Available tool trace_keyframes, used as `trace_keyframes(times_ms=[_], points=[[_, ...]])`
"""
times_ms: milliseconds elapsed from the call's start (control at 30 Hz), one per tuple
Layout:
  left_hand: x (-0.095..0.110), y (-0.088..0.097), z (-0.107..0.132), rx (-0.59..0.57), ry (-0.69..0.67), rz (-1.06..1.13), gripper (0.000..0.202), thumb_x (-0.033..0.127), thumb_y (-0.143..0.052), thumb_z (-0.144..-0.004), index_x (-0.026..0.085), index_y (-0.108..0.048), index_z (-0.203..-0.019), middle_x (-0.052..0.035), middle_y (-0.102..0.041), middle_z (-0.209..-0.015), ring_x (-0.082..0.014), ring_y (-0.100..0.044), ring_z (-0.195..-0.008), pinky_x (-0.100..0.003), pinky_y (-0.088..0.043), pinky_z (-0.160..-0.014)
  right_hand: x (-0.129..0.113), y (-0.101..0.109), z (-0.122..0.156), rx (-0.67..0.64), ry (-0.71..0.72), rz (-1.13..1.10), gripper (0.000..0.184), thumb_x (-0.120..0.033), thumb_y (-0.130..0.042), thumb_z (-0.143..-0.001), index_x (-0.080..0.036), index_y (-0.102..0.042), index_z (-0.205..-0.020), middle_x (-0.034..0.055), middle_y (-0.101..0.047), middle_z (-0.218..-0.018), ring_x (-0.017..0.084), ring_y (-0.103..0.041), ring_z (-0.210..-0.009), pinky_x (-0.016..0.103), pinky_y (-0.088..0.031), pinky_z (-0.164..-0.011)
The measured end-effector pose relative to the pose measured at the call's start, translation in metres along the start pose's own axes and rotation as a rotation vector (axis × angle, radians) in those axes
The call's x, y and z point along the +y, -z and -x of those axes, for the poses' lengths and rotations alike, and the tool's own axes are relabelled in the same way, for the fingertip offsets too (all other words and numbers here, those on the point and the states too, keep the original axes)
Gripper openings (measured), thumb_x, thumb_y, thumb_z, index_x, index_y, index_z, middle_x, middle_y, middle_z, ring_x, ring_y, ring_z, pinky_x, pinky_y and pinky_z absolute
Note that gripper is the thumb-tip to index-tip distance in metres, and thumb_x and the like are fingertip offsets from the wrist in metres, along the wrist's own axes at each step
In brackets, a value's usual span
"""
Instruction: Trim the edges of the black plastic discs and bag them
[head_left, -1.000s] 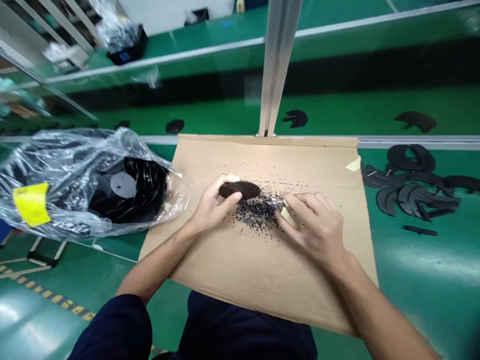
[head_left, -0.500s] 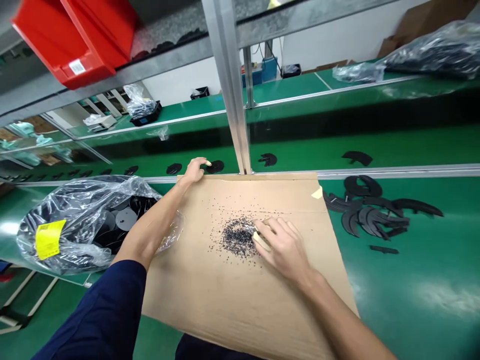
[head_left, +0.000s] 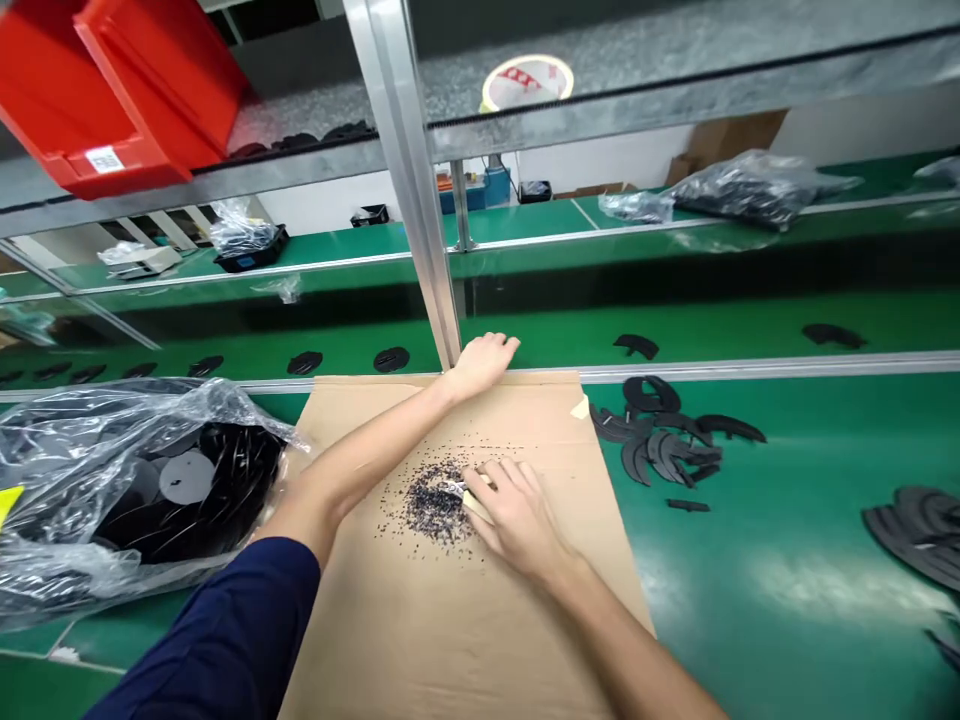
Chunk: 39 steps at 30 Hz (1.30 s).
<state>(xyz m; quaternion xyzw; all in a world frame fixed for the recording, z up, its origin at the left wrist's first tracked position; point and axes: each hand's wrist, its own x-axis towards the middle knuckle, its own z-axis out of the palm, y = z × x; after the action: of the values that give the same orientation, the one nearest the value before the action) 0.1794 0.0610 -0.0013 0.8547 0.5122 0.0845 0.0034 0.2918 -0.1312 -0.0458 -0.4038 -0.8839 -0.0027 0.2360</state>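
Note:
My left hand (head_left: 486, 362) reaches over the belt's edge beside the metal post, fingers curled downward. What lies under its fingers is hidden. In my right hand (head_left: 516, 510) is a pair of small pliers (head_left: 455, 488) with cream handles, fingers wrapped round them. Their metal jaws point left over a heap of black scraps (head_left: 439, 510) on the cardboard sheet (head_left: 420, 620). Flat black discs (head_left: 391, 358) sit on the green belt to the left. Curved black pieces (head_left: 636, 346) rest on it to the right.
At left a clear plastic bag (head_left: 202, 400) holds black discs, one grey-topped (head_left: 186, 477). Curved black parts (head_left: 664, 450) lie piled right of the cardboard. An upright metal post (head_left: 409, 170) supports a shelf with a red bin (head_left: 150, 100) and a tape roll (head_left: 529, 82).
My left hand has left the disc beside it and moved right, past the post's foot. My right hand keeps the pliers over the scraps. The view has swung to the right.

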Motion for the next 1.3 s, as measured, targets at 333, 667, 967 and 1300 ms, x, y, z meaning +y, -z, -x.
trace_keyframes(times_ms=[333, 667, 967, 1300], points=[[0.005, 0.01, -0.016, -0.023, 0.155, 0.169, 0.029, 0.026, -0.059, -0.099, 0.014, -0.061, -0.126, -0.0129, -0.062, -0.127, -0.0243, -0.064, -0.114, -0.043, -0.056, -0.098, 0.003, 0.008, -0.002, 0.124, -0.063, 0.028, 0.019, -0.027, -0.059, -0.098, -0.015, -0.063, -0.113, 0.0095, -0.064, -0.095, 0.022, -0.058, -0.086, 0.034, -0.045, -0.074], [-0.02, 0.054, 0.139, -0.273, -0.195, 0.855, 0.019, 0.007, -0.054, -0.087, 0.011, -0.069, -0.098, -0.0011, -0.067, -0.084, -0.0108, -0.06, -0.076, -0.02, -0.049, -0.072, 0.002, 0.009, -0.01, 0.592, 0.025, -0.102, 0.027, -0.027, -0.068, -0.093, -0.017, -0.06, -0.117, 0.0143, -0.06, -0.107, 0.022, -0.064, -0.086, 0.033, -0.057, -0.071], [-0.043, 0.058, 0.239, -0.357, -0.065, 0.894, 0.025, 0.021, -0.058, -0.097, 0.015, -0.065, -0.12, -0.0058, -0.071, -0.102, -0.0123, -0.066, -0.083, -0.02, -0.051, -0.073, -0.034, 0.001, -0.019, 0.378, 0.17, -0.55, 0.019, -0.015, -0.063, -0.093, -0.021, -0.06, -0.11, 0.0054, -0.067, -0.09, 0.017, -0.066, -0.075, 0.026, -0.053, -0.07], [-0.153, 0.107, 0.295, -0.02, 0.71, -0.404, 0.023, 0.014, -0.055, -0.091, 0.012, -0.061, -0.113, -0.0168, -0.07, -0.106, -0.0317, -0.068, -0.103, -0.035, -0.055, -0.079, -0.031, 0.0, -0.018, 0.231, -0.334, -0.749, 0.018, -0.04, -0.066, -0.091, -0.022, -0.064, -0.092, -0.0001, -0.063, -0.072, 0.015, -0.056, -0.061, 0.026, -0.045, -0.058]])
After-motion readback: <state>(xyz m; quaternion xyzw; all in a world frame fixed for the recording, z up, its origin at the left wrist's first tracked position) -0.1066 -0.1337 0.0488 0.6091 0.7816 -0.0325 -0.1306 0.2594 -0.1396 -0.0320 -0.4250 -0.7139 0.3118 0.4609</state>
